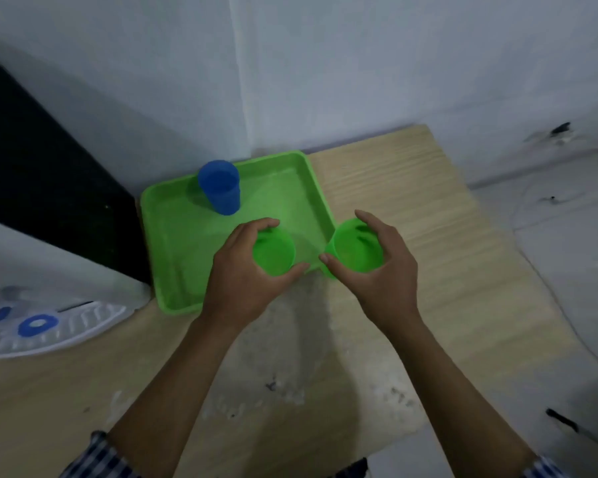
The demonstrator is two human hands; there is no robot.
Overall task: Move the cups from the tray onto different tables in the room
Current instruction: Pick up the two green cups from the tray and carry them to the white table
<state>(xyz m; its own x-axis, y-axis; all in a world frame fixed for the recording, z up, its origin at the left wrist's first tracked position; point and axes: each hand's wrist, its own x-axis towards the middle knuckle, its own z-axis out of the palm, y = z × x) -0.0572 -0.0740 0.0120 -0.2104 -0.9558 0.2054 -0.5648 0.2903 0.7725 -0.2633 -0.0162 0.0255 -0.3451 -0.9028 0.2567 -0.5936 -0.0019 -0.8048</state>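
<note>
A green tray (173,243) lies on a light wooden table (411,208) in the corner. A blue cup (220,188) stands upright at the tray's far left. My left hand (242,274) grips a green cup (273,255) over the tray's near right corner, fingers wrapped round its rim. My right hand (380,267) holds a second green cup (354,246) just past the tray's right edge, above the table. Both cups show their open mouths.
White walls meet in a corner behind the tray. A dark panel (49,188) rises at the left. A white appliance with blue rings (45,322) sits at the table's left edge. Pale floor (567,253) lies to the right of the table.
</note>
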